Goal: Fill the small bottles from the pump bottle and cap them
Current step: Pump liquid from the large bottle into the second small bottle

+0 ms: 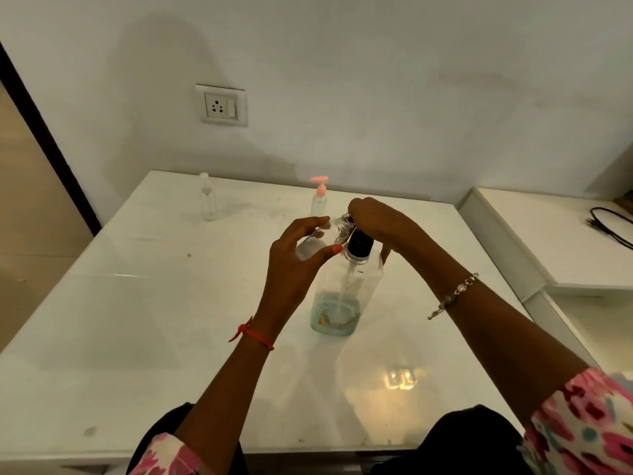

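The head camera looks down on a glossy white table set against a pale wall, and near its middle stands a large clear square plastic pump bottle with a black collar and a shallow layer of light blue liquid in the bottom. The person's right hand is curled over the top of the pump, hiding most of the head, with the thumb reaching down beside the bottle's shoulder; a silvery nozzle pokes out to the left from under the fingers. The left hand grips a small clear bottle between thumb and fingers, lifted off the table and tilted, its upper end just beside the nozzle; whether mouth and nozzle touch cannot be told. A red thread is tied round the left wrist, a silver beaded bracelet hangs on the right forearm, and both arms come out of pink floral sleeves. Behind the hands, toward the wall, a small pale bottle with a pink pump top stands upright, and well apart at the far left of the table stands another small clear capped bottle. A white wall socket sits above the table, and a black cable lies on the white ledge to the right.
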